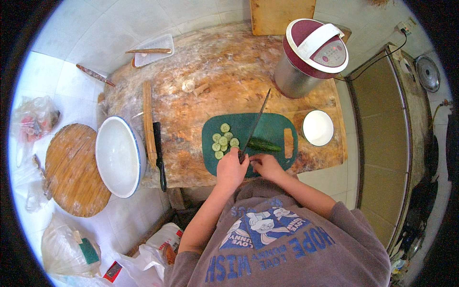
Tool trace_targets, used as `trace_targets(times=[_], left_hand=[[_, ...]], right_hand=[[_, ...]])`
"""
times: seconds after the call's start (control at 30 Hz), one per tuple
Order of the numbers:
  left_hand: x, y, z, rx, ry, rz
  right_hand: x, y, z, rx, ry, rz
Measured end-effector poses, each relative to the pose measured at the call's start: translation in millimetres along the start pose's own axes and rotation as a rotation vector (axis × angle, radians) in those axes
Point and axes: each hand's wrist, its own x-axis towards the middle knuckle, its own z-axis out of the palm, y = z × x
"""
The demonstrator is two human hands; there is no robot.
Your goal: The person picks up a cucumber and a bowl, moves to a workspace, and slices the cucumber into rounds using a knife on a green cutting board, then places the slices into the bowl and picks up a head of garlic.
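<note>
Left hand (231, 168) wrapped round knife (253, 125) handle; right hand (266, 165) pinning cucumber (264, 145) w/ curled fingers; prob firm but slippery, so hold near the cut end.

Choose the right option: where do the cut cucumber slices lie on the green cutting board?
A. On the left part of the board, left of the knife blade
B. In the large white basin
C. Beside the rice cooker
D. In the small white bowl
A: the cucumber slices lie on the green cutting board, left of the knife blade, while the uncut cucumber lies right of it.
</note>
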Motion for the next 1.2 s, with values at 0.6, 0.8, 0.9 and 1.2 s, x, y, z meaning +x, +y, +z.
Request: trace_targets(times=[0.6, 0.8, 0.9, 1.2], left_hand=[[2, -4, 28, 0.045, 0.092, 0.011], [-1, -27, 7, -0.028, 0.202, -0.028], [-11, -44, -17, 0.096, 0.203, 0.056], [-20, -79, -43, 0.501, 0.067, 0.456]], right_hand=[[21, -9, -33, -0.326, 0.472, -0.452], [16, -22, -50, -0.325, 0.352, -0.409], [-14, -81, -72, 0.044, 0.163, -0.416], [55, -120, -39, -0.663, -0.04, -0.617]])
